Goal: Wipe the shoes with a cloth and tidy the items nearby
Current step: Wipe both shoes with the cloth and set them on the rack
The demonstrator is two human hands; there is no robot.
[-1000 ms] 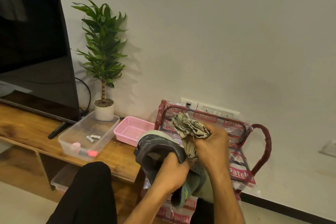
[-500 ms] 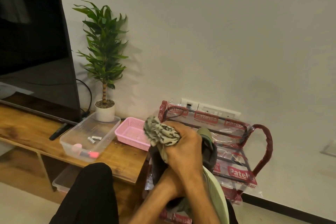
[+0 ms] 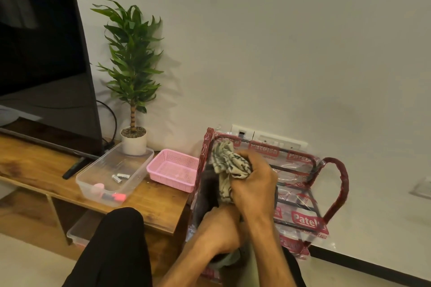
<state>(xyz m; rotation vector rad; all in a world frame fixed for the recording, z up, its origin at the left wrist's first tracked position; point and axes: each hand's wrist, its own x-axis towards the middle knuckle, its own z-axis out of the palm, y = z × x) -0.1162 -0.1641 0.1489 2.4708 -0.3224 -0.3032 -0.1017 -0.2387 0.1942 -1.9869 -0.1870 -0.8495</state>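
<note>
Well, the right hand (image 3: 255, 185) clutches the striped cloth (image 3: 225, 164), bunched against the dark shoe (image 3: 207, 196), which the left hand (image 3: 219, 233) grips from below, in front of the rack (image 3: 342, 182) — better to brace the shoe and wipe in long strokes, turning it to reach hidden sides.

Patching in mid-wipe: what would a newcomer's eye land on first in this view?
The two hands low in the centre: the right hand grips a striped cloth against a dark shoe that the left hand holds. Right behind them, by the wall, stands a red-framed rack wrapped in printed plastic. To the left, a tall potted plant and a pink basket sit on the wooden cabinet.
</note>
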